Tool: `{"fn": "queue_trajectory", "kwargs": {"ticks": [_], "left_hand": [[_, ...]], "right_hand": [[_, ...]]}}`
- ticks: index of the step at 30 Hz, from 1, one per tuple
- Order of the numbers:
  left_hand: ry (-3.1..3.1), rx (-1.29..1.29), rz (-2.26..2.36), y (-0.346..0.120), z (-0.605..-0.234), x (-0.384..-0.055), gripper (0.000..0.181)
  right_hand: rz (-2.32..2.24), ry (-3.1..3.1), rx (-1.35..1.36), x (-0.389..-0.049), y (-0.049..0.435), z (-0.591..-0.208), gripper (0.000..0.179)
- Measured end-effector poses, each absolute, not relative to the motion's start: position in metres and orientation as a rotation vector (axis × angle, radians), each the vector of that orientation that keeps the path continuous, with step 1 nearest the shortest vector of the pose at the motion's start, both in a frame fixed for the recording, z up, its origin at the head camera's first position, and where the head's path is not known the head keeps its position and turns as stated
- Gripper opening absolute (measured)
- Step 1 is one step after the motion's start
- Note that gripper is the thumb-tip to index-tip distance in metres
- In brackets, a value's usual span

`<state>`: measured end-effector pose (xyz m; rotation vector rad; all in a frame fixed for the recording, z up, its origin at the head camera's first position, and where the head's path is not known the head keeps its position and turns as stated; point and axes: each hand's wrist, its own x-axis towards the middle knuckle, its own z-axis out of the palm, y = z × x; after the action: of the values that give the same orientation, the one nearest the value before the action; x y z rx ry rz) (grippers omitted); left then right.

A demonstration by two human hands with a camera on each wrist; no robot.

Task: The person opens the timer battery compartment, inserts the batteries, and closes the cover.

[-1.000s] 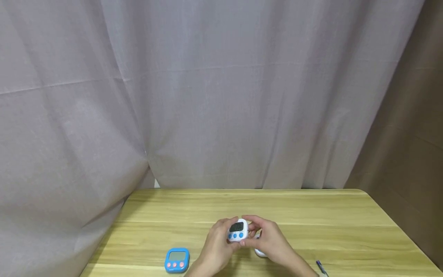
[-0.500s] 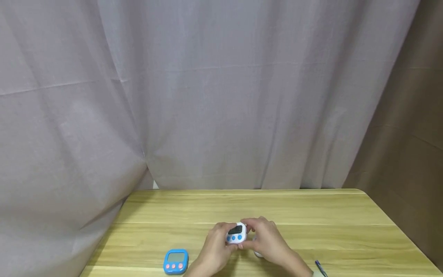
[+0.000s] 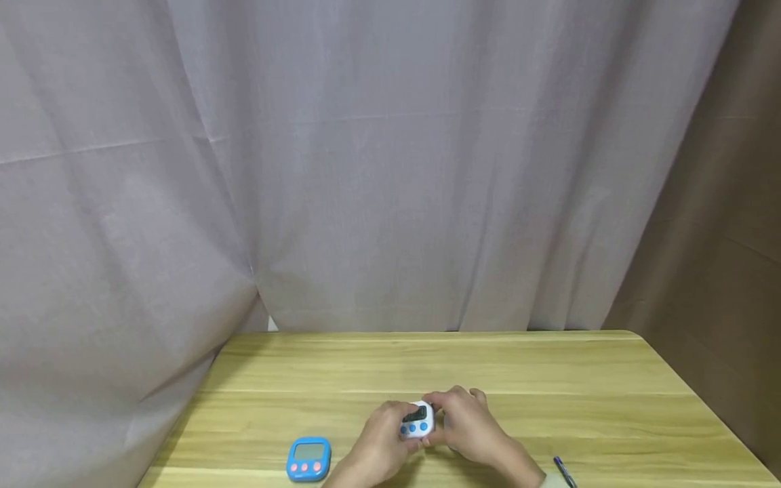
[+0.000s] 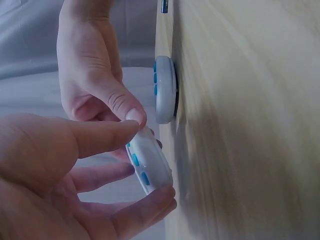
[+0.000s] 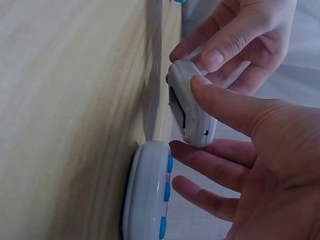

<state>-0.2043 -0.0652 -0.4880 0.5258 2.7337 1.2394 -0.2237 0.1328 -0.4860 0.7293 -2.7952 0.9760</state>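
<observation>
A white digital timer (image 3: 417, 428) with a dark display and blue buttons is held above the table between both hands. My left hand (image 3: 379, 439) grips its left side, the thumb overlapping the display in the head view. My right hand (image 3: 470, 425) pinches the right side between thumb and fingers. In the left wrist view both thumbs meet at one edge of the held timer (image 4: 154, 162). The right wrist view shows its back (image 5: 197, 110), with a recessed slot. A second white timer (image 5: 147, 195) with blue buttons lies on the table below the right hand, hidden in the head view.
A blue timer (image 3: 308, 459) with pink buttons lies on the wooden table (image 3: 518, 366) left of the hands. Near the front right is a pen (image 3: 564, 472), partly cut off by the frame. A grey curtain (image 3: 390, 203) hangs behind the table.
Both hands and the held timer have come slightly lower and nearer. The left thumb has slid from the timer's top edge over its display. The right hand now covers the second white timer.
</observation>
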Motion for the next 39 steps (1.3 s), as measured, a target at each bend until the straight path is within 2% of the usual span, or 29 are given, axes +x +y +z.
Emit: {"fn": "queue_trajectory", "kwargs": {"ticks": [13,35,39], "left_hand": [[2.773,0.569,1.136,-0.065,-0.490,-0.204,0.052],[2.748,0.575,1.083,-0.064,-0.489,-0.200,0.057],[2.776,0.600,1.045,-0.065,-0.487,-0.199,0.058]], "right_hand": [[0.744,-2.825,0.713,-0.225,0.129,-0.493,0.055],[0.682,-2.887,0.663,-0.223,0.127,-0.496,0.055],[0.688,-2.892,0.661,-0.223,0.127,-0.497,0.061]]}}
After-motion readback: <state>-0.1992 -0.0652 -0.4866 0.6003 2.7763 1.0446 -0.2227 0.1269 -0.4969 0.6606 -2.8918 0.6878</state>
